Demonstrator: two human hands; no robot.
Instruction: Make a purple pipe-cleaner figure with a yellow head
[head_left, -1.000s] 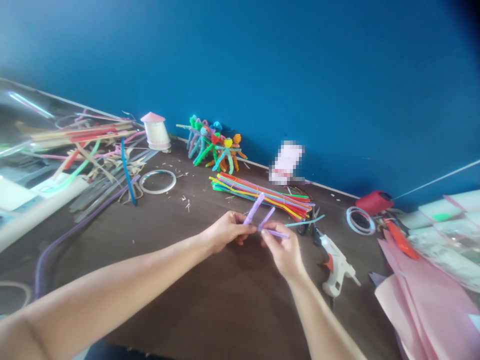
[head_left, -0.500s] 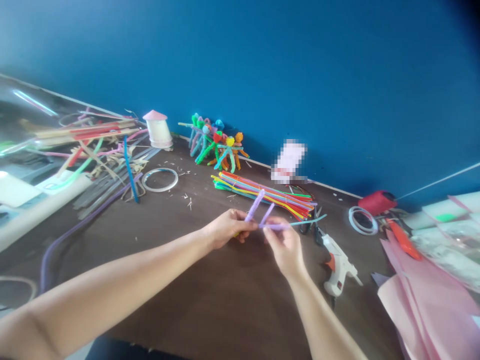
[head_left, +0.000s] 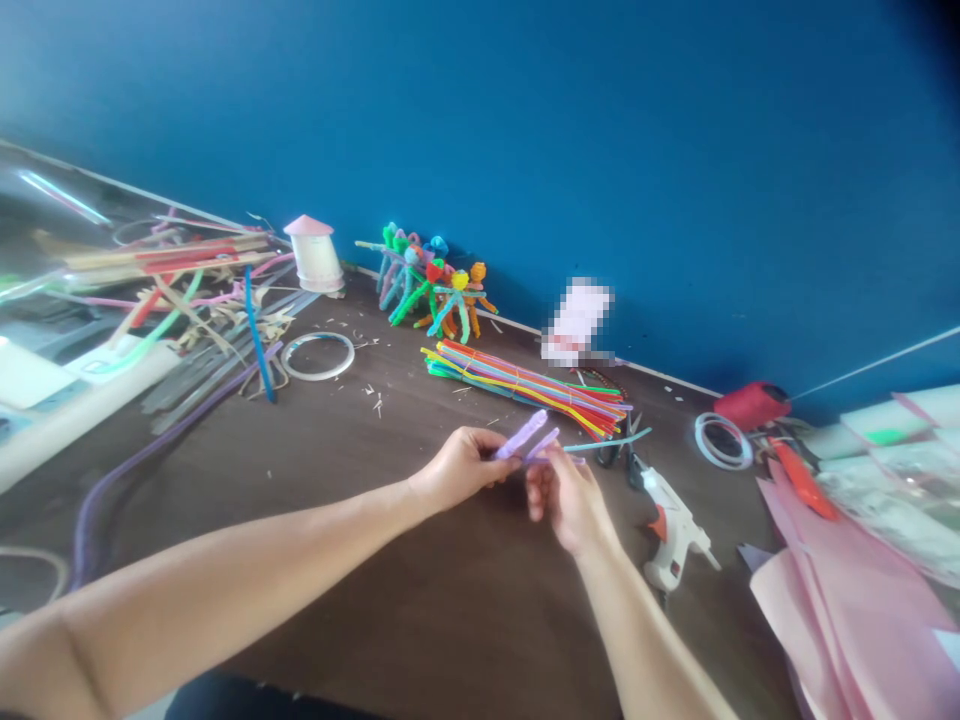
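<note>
Lilac chenille stems (head_left: 521, 435) tipped to the right since the prior frame, with the thick one leaning low instead of standing up, and the hands closed in on each other. Left hand (head_left: 461, 468) was pinching the stems' lower end between thumb and fingers. Right hand (head_left: 566, 500) was curled at the same join, with its fingertips (head_left: 536, 495) by the thinner stem (head_left: 543, 443). Both looked to be grasping, neither released, though exact finger contact was partly hidden. Stems were held just above the desk (head_left: 420, 610), in front of the multicolour pipe-cleaner bundle (head_left: 525, 385), apparently not touching it. Teal stem (head_left: 607, 440) ran off right toward the scissors (head_left: 613, 455); could not tell if it was joined to the lilac ones. Handling call: very light, soft fuzz over thin wire, likely bends easily and holds the bend. Probably grippy rather than slippery, not fragile, but prone to kinking. Best hold looked to be close to the join, not at the free ends, which would flex. Hot glue gun (head_left: 671, 525) lay just right of the right hand.
</note>
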